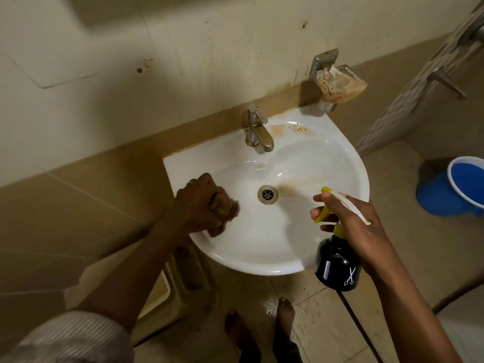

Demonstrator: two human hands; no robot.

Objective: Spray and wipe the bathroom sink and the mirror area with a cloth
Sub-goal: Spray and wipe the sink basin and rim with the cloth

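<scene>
Two hands share the work over the sink (327,163), which fills the centre of the frame. Left hand (201,203) is clenched around a bunched brownish cloth (222,208) and pressed against the basin's left inner slope, just left of the drain (267,194); the balled grip probably lets the palm bear down while scrubbing. Right hand (351,226) is wrapped around the neck of a black spray bottle (336,263) with a yellow trigger, one finger across the trigger and the nozzle aimed toward centre frame, at the brown stain just right of the drain; held so, it can wet the next patch without the cloth being set down. Hands are well apart, one on each side of the drain. Rusty marks also show on the rim right of the tap (258,132), so the sink judges as only partly cleaned. Mirror not identifiable in the upper frame. Blue bucket (455,189) stands on the floor at the right edge.
</scene>
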